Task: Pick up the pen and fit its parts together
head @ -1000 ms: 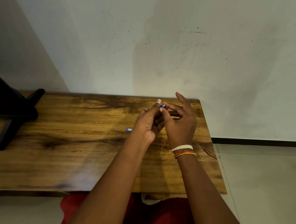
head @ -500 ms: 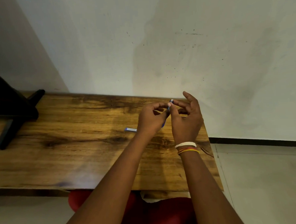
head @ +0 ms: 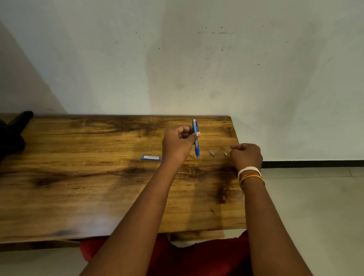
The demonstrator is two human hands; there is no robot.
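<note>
Gripping a blue pen (head: pixel 196 141) near its upper half, the left hand (head: pixel 178 145) has fingers curled round the barrel and the thumb pressed across it. Pen is slim, glossy plastic, upright and only slightly tilted, pale cap end up, darker blue grip section and tip pointing down, tip just above or on the wooden table (head: pixel 74 185); cannot tell which. Left arm stretches forward from lower centre, wrist bent a little back.

Right hand (head: pixel 245 156) sits low at the table's right edge, knuckles up, fingers curled in, forefinger and thumb drawn together near a tiny grey piece (head: pixel 225 154); cannot tell whether it pinches it or is clenched on nothing. Wrist wears white, red and yellow thread bands (head: pixel 250 174). A second small grey piece (head: pixel 212 153), short and cylindrical, lies on the wood between pen tip and right hand.

Flat, narrow blue case (head: pixel 150 158), rectangular with pale print, lies on the table just left of the left hand. Table is a varnished plank, strong dark grain and knots, slight sheen. Black stand legs (head: pixel 6 136) at far left. Wall (head: pixel 193 52) is matte, pale, speckled with marks. Red cloth (head: pixel 194 263) under the table edge.
</note>
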